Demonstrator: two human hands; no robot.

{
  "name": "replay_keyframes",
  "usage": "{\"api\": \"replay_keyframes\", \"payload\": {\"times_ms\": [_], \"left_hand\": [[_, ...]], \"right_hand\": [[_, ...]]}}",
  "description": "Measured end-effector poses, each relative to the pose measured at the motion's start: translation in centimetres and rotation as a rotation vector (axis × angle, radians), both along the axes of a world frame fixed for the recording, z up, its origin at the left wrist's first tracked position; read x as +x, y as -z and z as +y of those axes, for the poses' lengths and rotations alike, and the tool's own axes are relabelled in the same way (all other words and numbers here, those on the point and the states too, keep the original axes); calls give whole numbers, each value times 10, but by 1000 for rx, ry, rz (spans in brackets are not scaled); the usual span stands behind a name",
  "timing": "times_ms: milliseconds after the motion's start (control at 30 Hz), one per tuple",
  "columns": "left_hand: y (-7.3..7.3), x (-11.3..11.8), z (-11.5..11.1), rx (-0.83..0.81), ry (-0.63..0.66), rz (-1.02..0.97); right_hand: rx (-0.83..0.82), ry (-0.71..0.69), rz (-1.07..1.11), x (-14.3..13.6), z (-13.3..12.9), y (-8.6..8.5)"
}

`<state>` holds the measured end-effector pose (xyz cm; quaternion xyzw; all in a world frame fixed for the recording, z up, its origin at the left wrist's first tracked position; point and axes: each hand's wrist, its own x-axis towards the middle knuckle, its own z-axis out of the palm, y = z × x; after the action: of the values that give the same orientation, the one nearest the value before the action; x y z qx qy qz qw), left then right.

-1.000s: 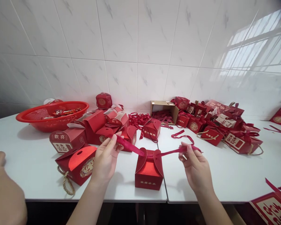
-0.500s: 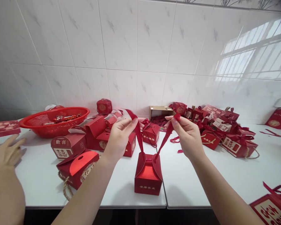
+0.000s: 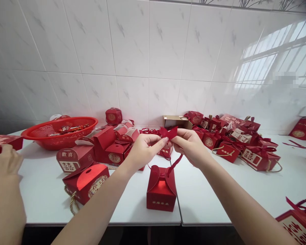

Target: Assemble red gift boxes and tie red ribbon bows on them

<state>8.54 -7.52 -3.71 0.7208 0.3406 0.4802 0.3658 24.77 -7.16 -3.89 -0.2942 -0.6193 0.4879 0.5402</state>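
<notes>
A small red gift box (image 3: 161, 195) stands upright near the table's front edge, its curved flaps folded together at the top. Red ribbon (image 3: 168, 133) rises from the box top to my fingers. My left hand (image 3: 149, 147) pinches one part of the ribbon from the left. From the right, my right hand (image 3: 187, 144) grips the other part. Both hands meet above the box, fingertips touching or nearly so, and the ribbon ends stick up between them. How the ribbon crosses there is partly hidden by the fingers.
At the left are a red basket (image 3: 58, 146) with wrapped items, several red boxes (image 3: 85, 183) and another person's hand (image 3: 5, 163) at a patterned red box (image 3: 9, 140). A pile of red boxes (image 3: 228, 151) lies at the right, and an open carton (image 3: 177, 119) behind.
My hands have come together above the box, bringing the two ribbon parts to one spot. The other person's hand has moved onto the patterned box at the far left.
</notes>
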Motion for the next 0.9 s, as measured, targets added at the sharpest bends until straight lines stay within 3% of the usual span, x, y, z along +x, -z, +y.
{"api": "replay_keyframes", "payload": {"times_ms": [100, 200, 267, 433, 567, 700, 800, 833, 900], "left_hand": [[1, -1, 1, 20, -62, 71], [1, -4, 2, -65, 15, 55], [2, -8, 3, -177, 107, -10], [7, -18, 11, -362, 215, -177], [9, -22, 9, -410, 252, -236], [18, -27, -6, -80, 32, -22], [38, -44, -19, 143, -371, 218], [48, -54, -23, 139, -497, 274], [72, -76, -29, 36, -633, 359]], "right_hand": [[103, -59, -33, 1, -3, 4], [227, -35, -111, 3, -3, 9], [374, 24, -190, 7, 0, 12], [952, 223, -511, 20, 8, 21], [1140, 376, -641, 22, 8, 26], [1084, 519, -539, 21, -4, 33], [867, 726, -434, 35, -20, 50], [769, 806, -433, 45, -27, 60], [535, 958, -497, 69, -39, 85]]}}
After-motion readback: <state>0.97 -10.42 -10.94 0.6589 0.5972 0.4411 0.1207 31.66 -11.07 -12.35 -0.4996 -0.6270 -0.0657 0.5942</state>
